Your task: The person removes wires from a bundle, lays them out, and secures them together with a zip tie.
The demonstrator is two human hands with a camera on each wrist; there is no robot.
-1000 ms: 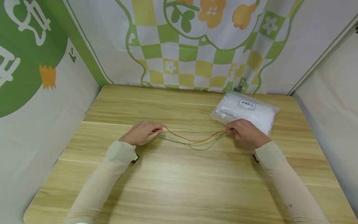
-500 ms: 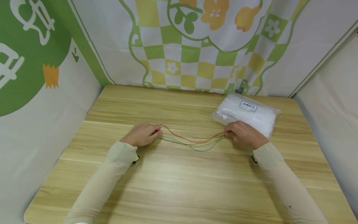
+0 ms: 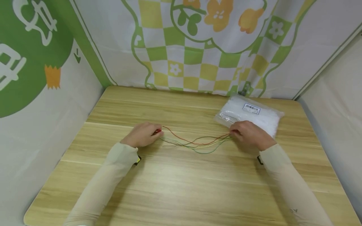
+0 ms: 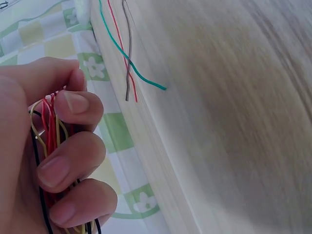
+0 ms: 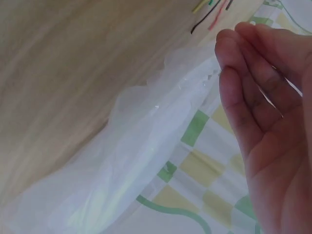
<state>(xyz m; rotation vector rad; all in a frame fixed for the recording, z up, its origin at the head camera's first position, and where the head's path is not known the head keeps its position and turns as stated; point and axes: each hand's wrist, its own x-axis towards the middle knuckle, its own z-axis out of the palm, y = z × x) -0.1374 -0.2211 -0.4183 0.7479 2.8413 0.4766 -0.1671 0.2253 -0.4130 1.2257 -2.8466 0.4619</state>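
Note:
Several thin coloured wires point(image 3: 207, 144), red, yellow, green and dark, stretch loosely across the table between the two hands. My left hand point(image 3: 142, 135) curls its fingers round a coiled bundle of red, yellow and black wires point(image 4: 50, 126), seen in the left wrist view. Past its fingertips, the ends of a green, a red and a grey wire point(image 4: 127, 78) lie free. At the strands' other end is my right hand point(image 3: 250, 135), its fingers loosely bent with tips close together. Loose wire ends point(image 5: 200, 24) show just beyond those fingertips, and no wire appears between them.
Behind and beneath the right hand lies a clear plastic bag point(image 3: 234, 108) of white contents with a barcode label. The wooden table point(image 3: 181, 188) meets a patterned fabric wall point(image 3: 192, 75) at the back, with pale fabric on both sides.
A dark wire that ran straight between the hands has slackened and dropped onto the others, its left end now loose. The right hand has shifted slightly right; the left has barely moved.

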